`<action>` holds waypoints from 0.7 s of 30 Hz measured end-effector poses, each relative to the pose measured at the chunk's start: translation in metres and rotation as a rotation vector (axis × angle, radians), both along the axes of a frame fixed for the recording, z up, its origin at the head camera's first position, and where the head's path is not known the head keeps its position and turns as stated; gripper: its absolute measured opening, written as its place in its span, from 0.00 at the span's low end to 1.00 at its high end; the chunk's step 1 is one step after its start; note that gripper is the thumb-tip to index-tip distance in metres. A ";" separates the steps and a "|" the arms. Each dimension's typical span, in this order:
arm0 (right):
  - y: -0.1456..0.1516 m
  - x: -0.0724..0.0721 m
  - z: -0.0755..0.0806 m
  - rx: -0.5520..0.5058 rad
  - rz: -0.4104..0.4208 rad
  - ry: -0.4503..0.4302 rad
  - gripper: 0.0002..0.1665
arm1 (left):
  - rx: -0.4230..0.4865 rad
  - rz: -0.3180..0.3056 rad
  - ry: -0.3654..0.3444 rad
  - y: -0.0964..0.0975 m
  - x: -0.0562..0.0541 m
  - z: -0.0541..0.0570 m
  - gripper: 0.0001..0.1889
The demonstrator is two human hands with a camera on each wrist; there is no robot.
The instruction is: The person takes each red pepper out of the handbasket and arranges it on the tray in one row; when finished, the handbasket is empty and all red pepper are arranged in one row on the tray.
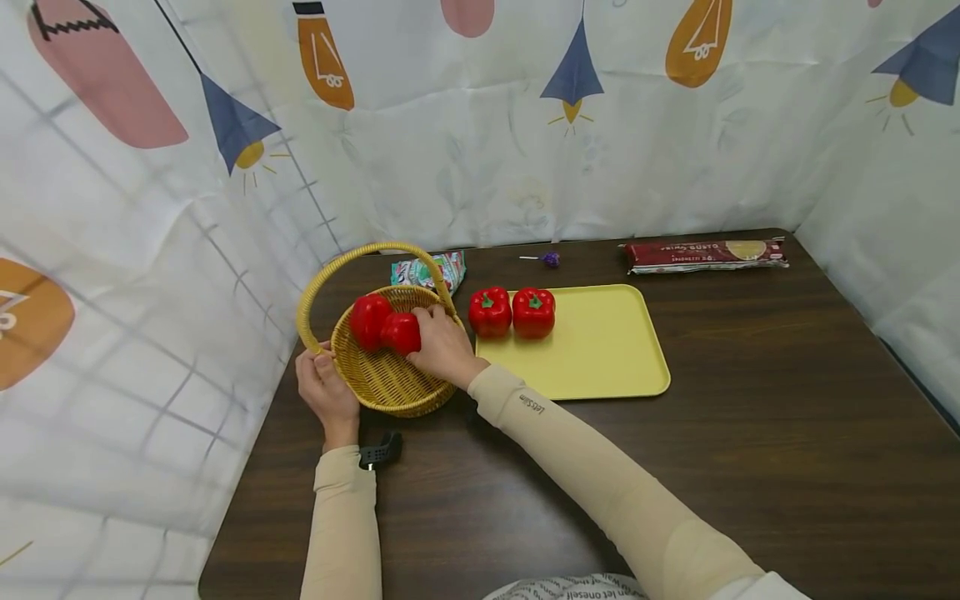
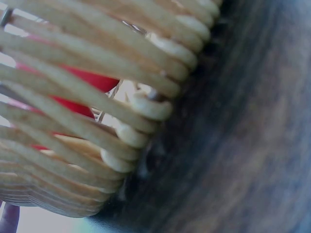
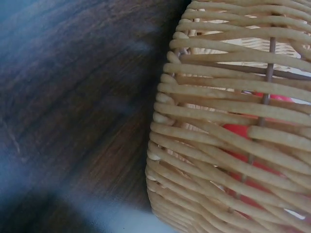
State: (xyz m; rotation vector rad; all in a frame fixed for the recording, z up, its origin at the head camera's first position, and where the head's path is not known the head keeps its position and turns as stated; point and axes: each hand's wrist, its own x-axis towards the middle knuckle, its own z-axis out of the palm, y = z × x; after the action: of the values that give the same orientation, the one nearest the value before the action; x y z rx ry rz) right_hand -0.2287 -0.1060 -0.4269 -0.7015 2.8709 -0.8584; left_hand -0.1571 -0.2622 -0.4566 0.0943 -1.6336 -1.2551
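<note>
A yellow wicker basket (image 1: 397, 392) with a tall arched handle stands at the left of the table. At its left rim, near the foot of the handle, my left hand (image 1: 327, 390) grips it. My right hand (image 1: 444, 343) reaches over the right rim and holds a red bell pepper (image 1: 401, 333) inside the basket. Another red bell pepper (image 1: 370, 322) lies against it, on the left. Both wrist views show the woven wall of the basket (image 2: 82, 63) (image 3: 209, 107) close up, with red showing through the gaps; the fingers' grip is hidden there.
Two red bell peppers (image 1: 490, 312) (image 1: 533, 313) sit on the left part of a yellow tray (image 1: 600, 358). Behind the basket lies a green and white packet (image 1: 452, 268). A purple lollipop (image 1: 551, 259) and a long dark red packet (image 1: 705, 255) lie along the table's back edge.
</note>
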 end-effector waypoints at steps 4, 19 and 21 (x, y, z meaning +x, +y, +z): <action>0.001 0.001 0.000 0.009 0.031 0.004 0.44 | -0.001 0.001 0.001 0.000 0.000 0.000 0.44; 0.015 0.015 0.000 -0.317 0.071 -0.071 0.43 | -0.019 0.018 0.009 0.000 -0.001 0.000 0.44; 0.017 0.017 0.001 -0.360 0.070 -0.080 0.43 | -0.017 0.015 0.009 0.000 -0.001 0.000 0.43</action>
State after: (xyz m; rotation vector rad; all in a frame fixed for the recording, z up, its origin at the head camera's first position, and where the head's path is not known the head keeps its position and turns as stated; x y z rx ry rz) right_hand -0.2114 -0.0885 -0.4257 -0.7695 2.6295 -1.3770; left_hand -0.1584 -0.2624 -0.4567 0.0899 -1.6324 -1.2280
